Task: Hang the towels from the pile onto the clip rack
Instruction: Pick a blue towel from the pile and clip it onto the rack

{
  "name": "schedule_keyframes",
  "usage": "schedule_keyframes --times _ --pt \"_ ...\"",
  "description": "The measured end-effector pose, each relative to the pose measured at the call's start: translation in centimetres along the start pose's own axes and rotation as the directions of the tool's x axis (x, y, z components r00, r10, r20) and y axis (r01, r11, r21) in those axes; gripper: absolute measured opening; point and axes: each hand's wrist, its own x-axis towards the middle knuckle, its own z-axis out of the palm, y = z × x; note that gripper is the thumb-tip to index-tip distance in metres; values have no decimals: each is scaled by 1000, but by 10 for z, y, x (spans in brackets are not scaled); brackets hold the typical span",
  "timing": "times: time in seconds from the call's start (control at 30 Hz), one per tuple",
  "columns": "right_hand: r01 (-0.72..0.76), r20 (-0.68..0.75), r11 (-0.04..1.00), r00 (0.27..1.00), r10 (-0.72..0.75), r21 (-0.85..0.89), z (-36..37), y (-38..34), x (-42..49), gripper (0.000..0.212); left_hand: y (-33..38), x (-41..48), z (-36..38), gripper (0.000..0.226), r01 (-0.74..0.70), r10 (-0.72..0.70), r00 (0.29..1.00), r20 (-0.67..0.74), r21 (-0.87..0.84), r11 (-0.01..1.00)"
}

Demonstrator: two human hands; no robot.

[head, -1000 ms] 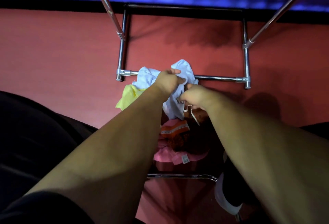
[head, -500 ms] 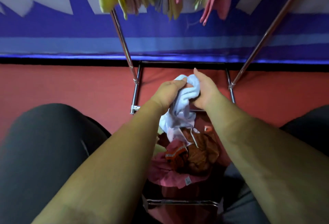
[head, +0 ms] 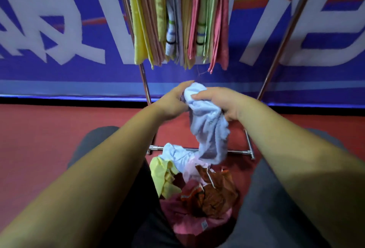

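The left hand [head: 171,102] curls tight round the top of a light blue towel [head: 209,129]. The right hand [head: 223,102] grips the same bunch, likely to find an edge for a clip. The towel hangs just above the pile [head: 201,190] on the red floor [head: 39,139], by the bottom bar [head: 238,151] of the clip rack [head: 145,82]. Hung towels [head: 177,20] crowd it above, so room looks tight.

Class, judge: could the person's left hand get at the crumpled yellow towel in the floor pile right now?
Probably not yet: the left hand grips the light blue terry towel; the crumpled yellow towel lies mostly uncovered below.
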Motion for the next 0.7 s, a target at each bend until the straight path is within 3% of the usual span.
schedule_keyframes --times 0.1,0.2,0.3,0.43,0.57,0.7 --pt "116 -43 971 991 -127 -207 -2 6 -11 16 0 -11 1 32 46 -41 998 -44 114 992" --pt "156 -37 903 982 -186 -401 -7 21 -19 27 -7 -17 2 24 228 -199 971 -131 272 935" --pt "106 -115 766 967 -229 -634 -6 30 -16 34 -4 -19 2 21 237 -191 966 -174 299 925" --pt "72 -289 782 905 -311 -619 -10 38 -9 25 -4 -23 -4 30 235 -204 963 -176 178 956" --pt "14 -291 706 905 -310 -708 -19 36 -5 28 -4 -29 -14 37 220 -210 975 -75 475 852" --pt "-89 -535 896 826 -177 -434 -33 44 1 46 -3 -31 -8 34 207 -288 956 47 588 782"
